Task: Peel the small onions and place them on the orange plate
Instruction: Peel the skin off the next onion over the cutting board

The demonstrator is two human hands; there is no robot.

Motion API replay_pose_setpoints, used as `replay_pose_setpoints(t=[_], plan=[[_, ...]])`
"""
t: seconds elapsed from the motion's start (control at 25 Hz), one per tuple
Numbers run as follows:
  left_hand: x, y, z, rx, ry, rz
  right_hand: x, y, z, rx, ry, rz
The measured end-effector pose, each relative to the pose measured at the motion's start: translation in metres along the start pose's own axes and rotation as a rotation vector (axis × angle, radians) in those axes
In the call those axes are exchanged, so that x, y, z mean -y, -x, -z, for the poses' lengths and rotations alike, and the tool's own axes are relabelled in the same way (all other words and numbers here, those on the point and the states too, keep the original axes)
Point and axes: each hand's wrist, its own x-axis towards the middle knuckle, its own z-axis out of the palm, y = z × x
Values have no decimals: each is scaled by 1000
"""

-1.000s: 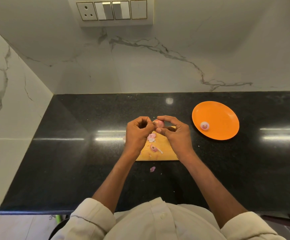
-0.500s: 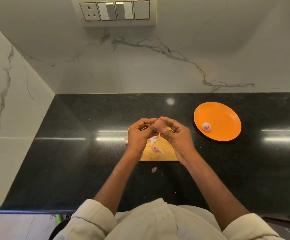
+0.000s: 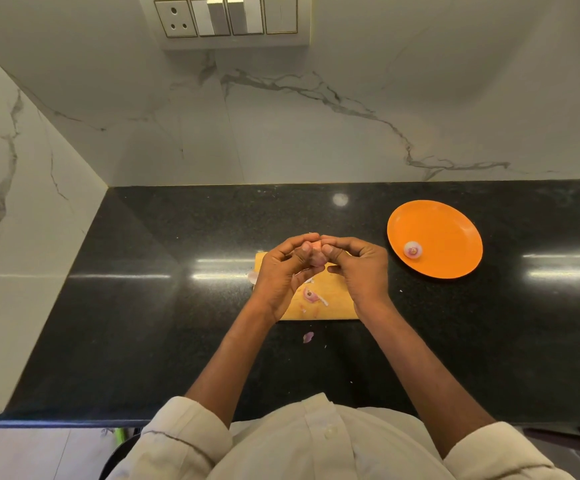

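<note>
Above black counter (image 3: 143, 306), onion (image 3: 317, 258) in fingers (image 3: 330, 251)

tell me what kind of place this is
Most likely a home kitchen: a black stone countertop set into a marble-look corner, a switch and socket panel on the wall, and a wooden chopping board strewn with onion peel.

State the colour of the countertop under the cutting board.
Glossy black with fine pale speckles; the countertop shows best in the head view.
</note>
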Motion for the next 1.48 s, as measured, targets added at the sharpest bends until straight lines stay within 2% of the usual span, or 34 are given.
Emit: replay_pose_setpoints(t=[0.2, 0.48, 0.68, 0.8, 0.92, 1.12, 1.28, 1.36, 1.48], plan=[[1, -3, -2, -9, -1, -12, 1, -1, -1, -79, 95, 82], [1, -5, 6, -7, 111, 12, 0, 2, 2, -5, 173, 66], [0, -2, 5, -95, 113, -15, 0, 3, 5, 51, 304, 74], [0, 0, 8, -85, 51, -32, 5, 1, 3, 71, 200, 74], [-1, 1, 4, -83, 102, -2, 9, 1, 2, 210, 51, 18], [-7, -2, 3, -231, 218, 104, 3, 0, 4, 248, -22, -27], [-6, -4, 2, -286, 217, 62, 4, 3, 0, 296, -373, -224], [-5, -6, 2, -293, 192, 9, 4, 3, -1, 291, -435, -249], [-3, -6, -1, -265, 225, 0, 5, 3, -3, 205, -388, -246]])
